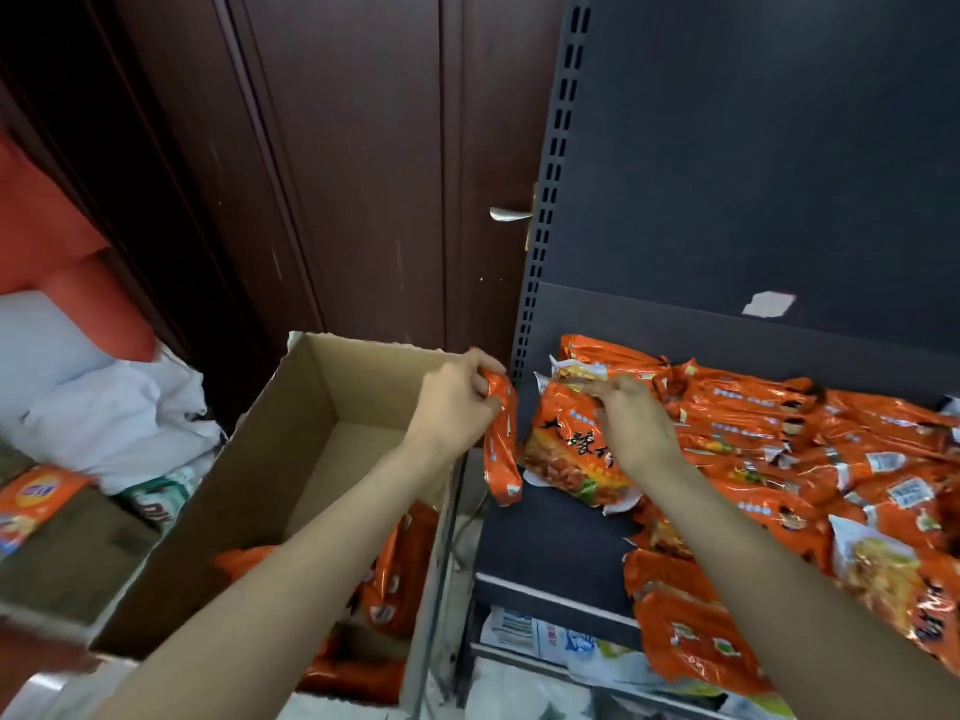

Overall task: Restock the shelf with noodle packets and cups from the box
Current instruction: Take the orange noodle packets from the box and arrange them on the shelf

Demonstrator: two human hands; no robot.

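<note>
My left hand (457, 402) grips an orange noodle packet (503, 449) that hangs on edge between the cardboard box (311, 407) and the dark shelf (550, 537). My right hand (631, 423) presses down on another orange packet (566, 454) lying flat at the shelf's left end. Several more orange packets (810, 459) cover the shelf to the right. More orange packets (395, 569) lie in the bottom of the box, partly hidden by my left forearm.
A slotted metal upright (550, 200) and the shelf's dark back panel (753, 148) rise behind. A brown door with a silver handle (511, 214) stands behind the box. White bags (119, 407) and an orange package (36, 496) lie at left. A lower shelf holds pale packets (571, 641).
</note>
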